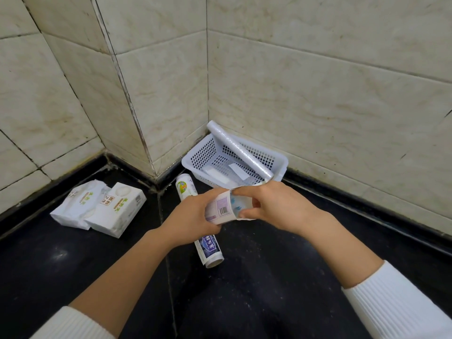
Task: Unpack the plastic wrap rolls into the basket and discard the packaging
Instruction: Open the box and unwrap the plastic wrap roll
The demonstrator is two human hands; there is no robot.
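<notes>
Packaging (223, 208) gripped by both hands (193, 214) (271, 204) | wrapped roll (193, 216) underneath | basket (195, 162) behind

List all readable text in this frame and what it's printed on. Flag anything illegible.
Wrapper held in both hands: a barcode and a purple text panel, print too small to read.
Roll lying on the counter: large white Chinese characters on a dark blue label, too blurred to read surely.
Two tissue packs: green and brown Chinese characters, too blurred to quote.
Roll in the basket: no print visible.
</notes>
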